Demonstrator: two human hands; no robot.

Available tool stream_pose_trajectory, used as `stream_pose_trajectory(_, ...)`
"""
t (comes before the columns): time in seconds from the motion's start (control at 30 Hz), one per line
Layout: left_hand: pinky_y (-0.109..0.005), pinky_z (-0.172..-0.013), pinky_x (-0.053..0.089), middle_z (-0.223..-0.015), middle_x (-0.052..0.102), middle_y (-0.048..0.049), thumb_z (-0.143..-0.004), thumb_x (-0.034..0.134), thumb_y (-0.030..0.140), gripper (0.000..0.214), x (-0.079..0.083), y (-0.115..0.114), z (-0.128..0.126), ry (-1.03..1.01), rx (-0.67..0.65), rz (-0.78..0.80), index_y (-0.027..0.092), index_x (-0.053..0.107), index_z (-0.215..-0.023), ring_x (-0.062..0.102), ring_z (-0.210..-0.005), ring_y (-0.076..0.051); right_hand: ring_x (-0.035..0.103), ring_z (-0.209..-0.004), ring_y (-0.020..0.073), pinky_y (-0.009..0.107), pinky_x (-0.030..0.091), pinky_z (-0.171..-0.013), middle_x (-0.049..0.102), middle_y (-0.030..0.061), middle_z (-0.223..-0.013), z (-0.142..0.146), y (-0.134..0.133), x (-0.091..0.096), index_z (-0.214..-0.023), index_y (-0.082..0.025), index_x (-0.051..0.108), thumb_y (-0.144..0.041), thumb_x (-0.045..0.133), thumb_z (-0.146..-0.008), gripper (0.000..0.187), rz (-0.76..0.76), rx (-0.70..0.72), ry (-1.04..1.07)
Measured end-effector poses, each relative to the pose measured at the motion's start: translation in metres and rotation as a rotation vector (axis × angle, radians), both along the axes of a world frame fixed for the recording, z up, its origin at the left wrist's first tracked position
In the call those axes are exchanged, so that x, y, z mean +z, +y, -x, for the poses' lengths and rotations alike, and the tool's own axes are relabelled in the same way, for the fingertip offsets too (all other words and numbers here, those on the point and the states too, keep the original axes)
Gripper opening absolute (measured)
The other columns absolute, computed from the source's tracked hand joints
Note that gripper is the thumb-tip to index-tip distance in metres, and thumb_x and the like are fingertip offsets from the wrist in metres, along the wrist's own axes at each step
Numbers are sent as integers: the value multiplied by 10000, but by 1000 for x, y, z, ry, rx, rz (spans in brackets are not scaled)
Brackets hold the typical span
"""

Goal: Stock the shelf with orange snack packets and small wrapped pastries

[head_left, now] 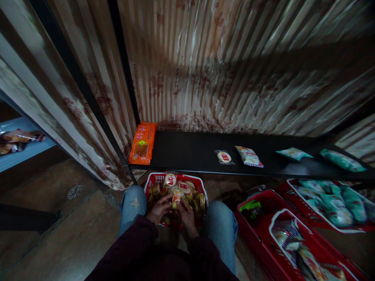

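Note:
Between my knees stands a red basket with a white rim, filled with small wrapped snacks. My left hand and my right hand are over it, fingers closed around a small yellow wrapped snack with a red-and-white label. My left fingertips touch its left side and my right fingers its lower right. A round white wrapped cracker lies just behind in the basket, and another labelled round pack is beside it. The hands hide part of the basket's contents.
A low black shelf carries orange snack packs, a round wrapped cracker, a white bag and green bags. Red baskets with bagged snacks stand at right. A dark post rises at left.

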State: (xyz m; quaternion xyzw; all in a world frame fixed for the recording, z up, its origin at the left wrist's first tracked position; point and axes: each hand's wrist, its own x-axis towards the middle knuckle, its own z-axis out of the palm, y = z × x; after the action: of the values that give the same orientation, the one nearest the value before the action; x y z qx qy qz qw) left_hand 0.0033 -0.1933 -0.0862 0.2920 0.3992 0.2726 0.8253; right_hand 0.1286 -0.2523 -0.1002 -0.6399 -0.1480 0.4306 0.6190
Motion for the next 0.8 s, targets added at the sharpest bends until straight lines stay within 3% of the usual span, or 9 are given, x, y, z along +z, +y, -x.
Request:
stream_pose_trajectory(0.1,-299,-742,465,-1101,653,-101,-556,829,301,572,-1,-1,-1,20,2,-10,194,676,-1097,631,-905,-214,614,-612,209,328,498,-581,706,45,-721,2,3,6,-815,-200,700,-529,735,-526,438,33,3,-59)
stream_pose_trajectory(0.27,-391,-915,413,-1043,696,-101,-571,821,325,523,-3,-1,-3,91,-6,9,195,693,-1062,604,-1054,-286,605,-676,218,336,502,-661,678,40,-726,7,7,15,-814,-197,674,-530,690,-568,414,33,20,-243)
stream_pose_trajectory(0.47,-400,-985,378,-955,725,-110,-484,874,325,522,-4,-2,-4,36,56,57,166,727,-959,625,-1030,-289,624,-786,250,362,490,-772,703,91,-864,7,6,8,-886,-168,679,-501,666,-600,440,91,58,-454)
stream_pose_trajectory(0.8,-412,-1035,355,-980,721,-148,-465,875,250,443,-8,1,-7,10,139,24,113,747,-865,581,-1116,-330,624,-913,284,381,479,-833,711,91,-912,11,8,2,-908,-205,694,-463,685,-620,387,62,74,-488)
